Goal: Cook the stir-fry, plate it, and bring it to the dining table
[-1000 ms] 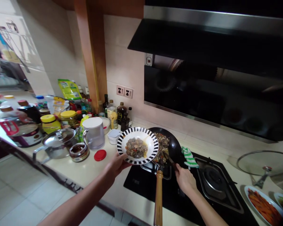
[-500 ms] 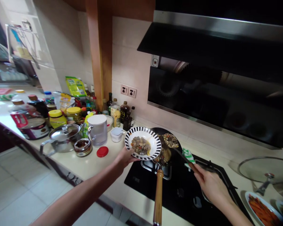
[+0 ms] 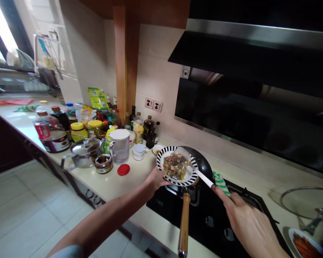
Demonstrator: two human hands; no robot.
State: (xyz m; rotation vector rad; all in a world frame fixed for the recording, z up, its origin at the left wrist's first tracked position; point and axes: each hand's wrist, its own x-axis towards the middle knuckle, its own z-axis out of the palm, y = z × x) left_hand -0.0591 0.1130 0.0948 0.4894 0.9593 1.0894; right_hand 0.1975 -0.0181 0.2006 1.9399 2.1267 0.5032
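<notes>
My left hand point(image 3: 158, 178) grips the near left rim of a white plate with black stripes point(image 3: 163, 154). Chopped cooked food point(image 3: 174, 167) is heaped on it. The plate is held over a black wok point(image 3: 203, 161) and hides much of its inside. My right hand point(image 3: 240, 208) is closed round the handle of a spatula point(image 3: 204, 177), whose blade is over the plate's right side, at the food. The wok's wooden handle point(image 3: 185, 222) points toward me, with neither hand on it.
The wok sits on a black gas hob point(image 3: 204, 222). A glass lid point(image 3: 304, 202) and a dish of orange food point(image 3: 305, 243) are at the right. On the left counter stand a steel pot point(image 3: 86, 156), an open jar point(image 3: 103, 164), a red lid point(image 3: 123, 169), a pitcher point(image 3: 120, 147) and several bottles.
The spatula has moved from the wok to the plate with its load of food, and the plate's heap is larger. The view has shifted left.
</notes>
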